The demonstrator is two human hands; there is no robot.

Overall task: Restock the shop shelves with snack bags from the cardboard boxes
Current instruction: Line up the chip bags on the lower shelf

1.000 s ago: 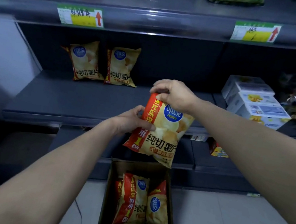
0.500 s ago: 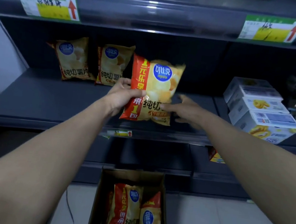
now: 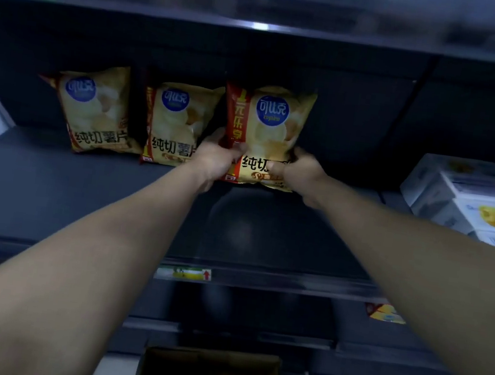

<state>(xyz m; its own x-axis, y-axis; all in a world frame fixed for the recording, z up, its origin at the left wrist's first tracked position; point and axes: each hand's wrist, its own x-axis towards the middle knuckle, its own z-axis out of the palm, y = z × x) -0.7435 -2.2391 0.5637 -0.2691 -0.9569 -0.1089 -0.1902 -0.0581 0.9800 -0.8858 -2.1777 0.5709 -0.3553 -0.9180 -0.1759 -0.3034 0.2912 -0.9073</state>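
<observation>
The potato chip bag (image 3: 268, 127) now stands upright at the back of the shelf (image 3: 82, 190), just beside two matching bags (image 3: 175, 127). The left hand (image 3: 215, 159) and right hand (image 3: 299, 175) curl their fingers (image 3: 275, 168) round its lower corners, hiding print. The cardboard box (image 3: 210, 368) is cut off below.

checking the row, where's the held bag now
Held bag: head view centre, on shelf right of two matching bags, between left hand and right hand.
</observation>
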